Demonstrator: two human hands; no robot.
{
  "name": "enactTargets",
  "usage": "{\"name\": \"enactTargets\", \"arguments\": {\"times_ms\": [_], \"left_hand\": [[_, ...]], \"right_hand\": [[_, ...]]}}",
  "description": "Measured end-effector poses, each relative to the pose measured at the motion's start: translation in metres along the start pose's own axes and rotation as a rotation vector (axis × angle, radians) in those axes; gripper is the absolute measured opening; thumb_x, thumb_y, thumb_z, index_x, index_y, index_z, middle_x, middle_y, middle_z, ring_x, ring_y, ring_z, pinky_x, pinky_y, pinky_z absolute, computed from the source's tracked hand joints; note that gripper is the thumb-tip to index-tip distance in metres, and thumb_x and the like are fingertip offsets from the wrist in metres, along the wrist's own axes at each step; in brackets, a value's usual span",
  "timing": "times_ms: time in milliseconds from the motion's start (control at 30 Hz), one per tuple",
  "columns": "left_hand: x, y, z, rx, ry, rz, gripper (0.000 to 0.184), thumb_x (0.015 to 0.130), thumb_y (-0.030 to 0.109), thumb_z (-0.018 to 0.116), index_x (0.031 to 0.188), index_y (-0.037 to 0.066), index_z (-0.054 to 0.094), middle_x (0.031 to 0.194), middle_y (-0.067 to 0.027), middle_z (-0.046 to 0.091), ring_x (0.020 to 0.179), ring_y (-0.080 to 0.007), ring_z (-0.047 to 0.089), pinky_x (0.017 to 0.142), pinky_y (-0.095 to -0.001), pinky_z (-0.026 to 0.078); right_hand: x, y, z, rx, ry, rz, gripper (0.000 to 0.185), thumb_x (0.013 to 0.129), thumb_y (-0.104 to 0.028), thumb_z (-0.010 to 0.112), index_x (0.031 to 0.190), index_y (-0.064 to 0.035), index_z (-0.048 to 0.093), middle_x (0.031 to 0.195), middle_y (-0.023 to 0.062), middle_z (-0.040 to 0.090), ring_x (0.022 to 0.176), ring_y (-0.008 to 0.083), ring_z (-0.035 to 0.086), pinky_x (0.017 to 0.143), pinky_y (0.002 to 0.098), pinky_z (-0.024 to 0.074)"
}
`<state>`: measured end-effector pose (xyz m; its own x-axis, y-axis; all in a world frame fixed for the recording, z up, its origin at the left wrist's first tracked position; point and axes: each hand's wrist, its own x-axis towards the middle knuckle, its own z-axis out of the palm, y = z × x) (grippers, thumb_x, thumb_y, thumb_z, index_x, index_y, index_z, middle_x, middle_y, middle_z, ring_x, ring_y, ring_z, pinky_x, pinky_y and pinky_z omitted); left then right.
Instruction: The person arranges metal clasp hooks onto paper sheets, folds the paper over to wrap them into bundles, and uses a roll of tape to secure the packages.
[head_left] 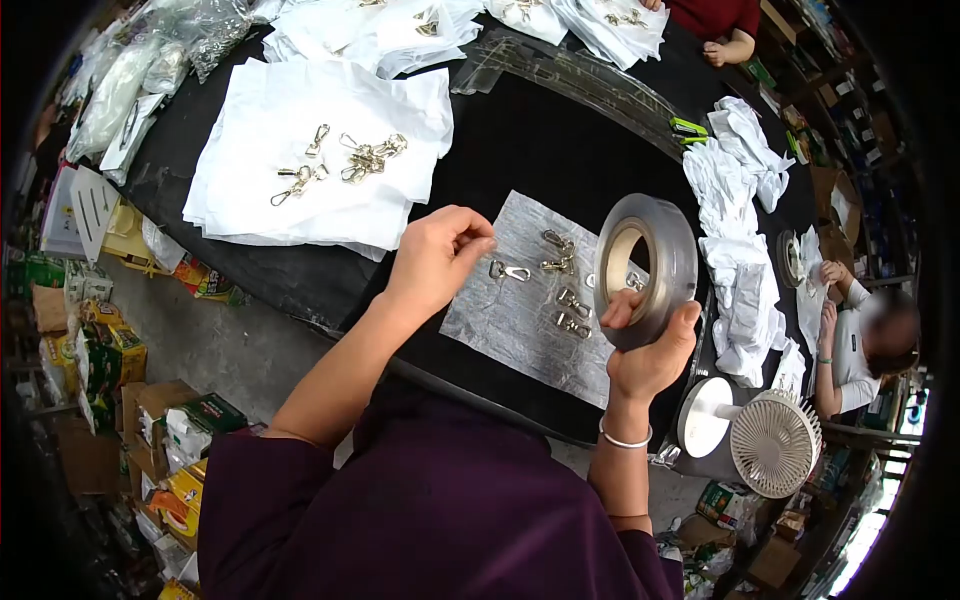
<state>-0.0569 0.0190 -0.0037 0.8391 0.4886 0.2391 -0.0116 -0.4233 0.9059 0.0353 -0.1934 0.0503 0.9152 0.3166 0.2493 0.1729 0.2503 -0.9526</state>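
My right hand [650, 365] grips a large roll of clear tape [675, 255], its fingers through the brown cardboard core. My left hand [435, 255] is closed in a pinch above the left edge of a grey-silver sheet [490, 335]; whatever is between the fingertips is too small to make out. Just right of those fingertips lies a metal swivel snap hook [512, 272] on the sheet. Several more snap hooks [572, 312] lie in a loose column at its middle. Part of the sheet is hidden behind the tape roll.
Left stands a stack of white sheets [250, 130] topped with several snap hooks [370, 158]. Crumpled white bags [735, 260], a green stapler [688, 130] and a white fan [775, 440] line the right side. One person [860, 350] sits right; another [715, 25] is at the back.
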Motion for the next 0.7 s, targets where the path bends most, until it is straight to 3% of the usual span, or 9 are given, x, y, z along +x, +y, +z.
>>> {"name": "enactTargets", "arguments": {"times_ms": [100, 167, 200, 333, 533, 667, 700], "left_hand": [[-0.008, -0.002, -0.005, 0.065, -0.032, -0.034, 0.009, 0.082, -0.002, 0.076, 0.089, 0.001, 0.072, 0.087, -0.0027, 0.067, 0.069, -0.0130, 0.057, 0.062, -0.0253, 0.045], [-0.012, -0.009, 0.005, 0.145, 0.035, 0.197, 0.008, 0.081, -0.002, 0.076, 0.086, 0.003, 0.072, 0.087, -0.0012, 0.065, 0.070, -0.0125, 0.056, 0.062, -0.0264, 0.045], [-0.011, -0.009, 0.010, 0.145, 0.035, 0.198, 0.008, 0.081, -0.002, 0.076, 0.086, 0.003, 0.072, 0.087, -0.0012, 0.065, 0.070, -0.0125, 0.056, 0.062, -0.0264, 0.045], [-0.007, -0.004, 0.029, 0.521, 0.076, 0.434, 0.013, 0.079, -0.003, 0.075, 0.089, 0.006, 0.073, 0.089, -0.0004, 0.063, 0.072, -0.0146, 0.057, 0.065, -0.0272, 0.046], [-0.001, 0.003, 0.037, 0.626, -0.053, 0.584, 0.022, 0.073, -0.006, 0.074, 0.089, 0.009, 0.072, 0.093, 0.0004, 0.062, 0.074, -0.0186, 0.058, 0.068, -0.0276, 0.047], [-0.011, 0.032, 0.030, -0.016, -0.124, 0.190, 0.018, 0.071, -0.003, 0.071, 0.081, 0.011, 0.065, 0.086, -0.0007, 0.063, 0.074, -0.0203, 0.058, 0.074, -0.0310, 0.049], [-0.014, 0.026, 0.032, -0.019, -0.128, 0.185, 0.018, 0.071, -0.003, 0.071, 0.081, 0.011, 0.065, 0.086, -0.0007, 0.063, 0.074, -0.0203, 0.058, 0.074, -0.0310, 0.049]], "right_hand": [[0.000, 0.004, 0.006, -0.026, -0.049, -0.169, 0.064, 0.107, -0.052, 0.035, 0.079, -0.0005, 0.060, 0.055, 0.0109, 0.054, 0.057, 0.0241, 0.056, 0.065, 0.0311, 0.0461], [-0.001, 0.016, 0.015, 0.008, -0.073, -0.167, 0.064, 0.108, -0.051, 0.036, 0.078, -0.0002, 0.061, 0.056, 0.0112, 0.054, 0.056, 0.0235, 0.056, 0.062, 0.0301, 0.0457], [-0.001, 0.017, 0.016, 0.008, -0.072, -0.167, 0.064, 0.108, -0.051, 0.036, 0.078, -0.0002, 0.061, 0.056, 0.0112, 0.054, 0.056, 0.0235, 0.056, 0.062, 0.0301, 0.0457], [0.002, 0.017, 0.022, -0.335, -0.136, 0.130, 0.061, 0.108, -0.048, 0.036, 0.079, 0.0002, 0.061, 0.056, 0.0113, 0.055, 0.054, 0.0227, 0.055, 0.058, 0.0295, 0.0458], [-0.017, 0.000, -0.005, -0.162, 0.022, -0.001, 0.059, 0.109, -0.045, 0.038, 0.082, 0.0016, 0.062, 0.054, 0.0106, 0.054, 0.052, 0.0221, 0.055, 0.059, 0.0306, 0.0479], [-0.033, -0.002, -0.021, -0.161, 0.060, 0.048, 0.054, 0.107, -0.045, 0.041, 0.086, 0.0011, 0.061, 0.059, 0.0111, 0.059, 0.052, 0.0184, 0.056, 0.057, 0.0263, 0.0453], [-0.036, -0.002, -0.022, -0.160, 0.063, 0.069, 0.053, 0.106, -0.045, 0.042, 0.087, 0.0008, 0.060, 0.060, 0.0113, 0.061, 0.052, 0.0172, 0.056, 0.056, 0.0247, 0.0443]]}}
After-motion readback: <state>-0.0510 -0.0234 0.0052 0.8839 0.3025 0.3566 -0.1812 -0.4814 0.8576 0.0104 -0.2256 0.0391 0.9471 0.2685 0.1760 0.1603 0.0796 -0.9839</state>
